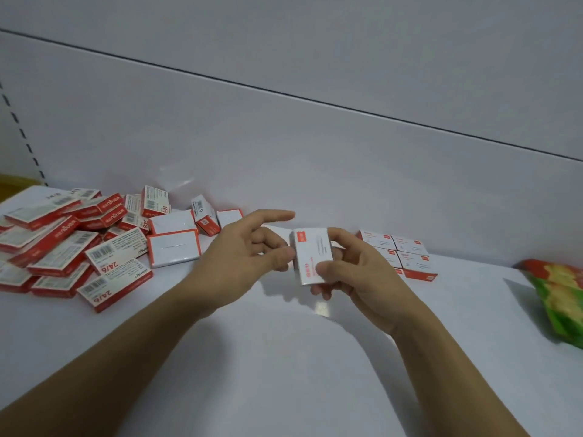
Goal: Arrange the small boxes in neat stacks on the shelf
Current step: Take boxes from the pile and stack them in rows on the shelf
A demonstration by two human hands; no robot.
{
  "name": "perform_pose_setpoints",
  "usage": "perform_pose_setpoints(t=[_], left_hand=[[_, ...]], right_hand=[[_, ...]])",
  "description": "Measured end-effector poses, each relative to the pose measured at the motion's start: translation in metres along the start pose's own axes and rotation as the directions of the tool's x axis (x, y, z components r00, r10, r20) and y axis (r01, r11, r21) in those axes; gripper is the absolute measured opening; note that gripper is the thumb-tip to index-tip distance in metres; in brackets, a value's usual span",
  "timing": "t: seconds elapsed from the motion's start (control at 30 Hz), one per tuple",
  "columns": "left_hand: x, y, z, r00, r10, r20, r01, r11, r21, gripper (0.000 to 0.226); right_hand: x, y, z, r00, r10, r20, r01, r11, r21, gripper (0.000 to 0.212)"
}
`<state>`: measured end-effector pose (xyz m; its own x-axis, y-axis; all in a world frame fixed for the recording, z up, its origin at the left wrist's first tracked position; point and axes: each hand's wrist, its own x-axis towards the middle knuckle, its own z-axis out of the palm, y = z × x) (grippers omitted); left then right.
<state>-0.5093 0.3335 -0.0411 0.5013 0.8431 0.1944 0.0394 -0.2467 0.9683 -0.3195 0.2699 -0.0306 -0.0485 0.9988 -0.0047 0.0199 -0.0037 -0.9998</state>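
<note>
Hands both mid-frame over the flat white shelf board (284, 373). Right hand (356, 279) grips a small white cardboard box (310, 257) with red print. Thumb is curled across the lower front face, fingers wrap behind it, and fingertips show under the bottom edge. Box is off the board, stood on its short end and slightly tilted, printed face toward the camera.

Left hand (243, 257) is just beside it. Index finger is straight, pointing right past the box's top corner. Other fingers are half curled, and the thumb tip touches the box's left edge. Can't tell whether the left hand pinches the box or only touches it.

Loose pile of red-and-white boxes (79, 244) sits at the left on the board. They are jumbled at all angles: some barcode side up, some marked 24/6, a few on edge near the white back panel (284, 146). Two plain white-topped ones lie at the pile's right edge, near the left hand.

Neat block of white boxes with red labels (400, 250) is at the right, close to the back panel and behind the right hand. They lie flat, side by side in rows. It looks more than one layer deep, with red sides showing at the front. The right hand hides part of it, so no count.

Green, red and yellow plastic bag (558, 304) lies on the board at the right edge, apart from the block. Slotted metal upright (22, 130) runs up the far left of the back panel, and a dark seam crosses the panel higher up.
</note>
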Motion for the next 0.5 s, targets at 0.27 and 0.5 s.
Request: perform_pose_setpoints(t=[0.27, 0.5], left_hand=[[0.001, -0.006, 0.006, 0.998, -0.039, 0.042, 0.039, 0.999, 0.013, 0.025], [0.001, -0.009, 0.007, 1.0, 0.003, -0.022, 0.0, 0.992, 0.126, 0.047]], right_hand=[[0.004, 0.004, 0.018, 0.98, -0.002, -0.198, 0.015, 0.998, 0.065, 0.036], [0.006, 0.005, 0.016, 0.964, 0.056, -0.261, -0.031, 0.995, 0.099, 0.031]])
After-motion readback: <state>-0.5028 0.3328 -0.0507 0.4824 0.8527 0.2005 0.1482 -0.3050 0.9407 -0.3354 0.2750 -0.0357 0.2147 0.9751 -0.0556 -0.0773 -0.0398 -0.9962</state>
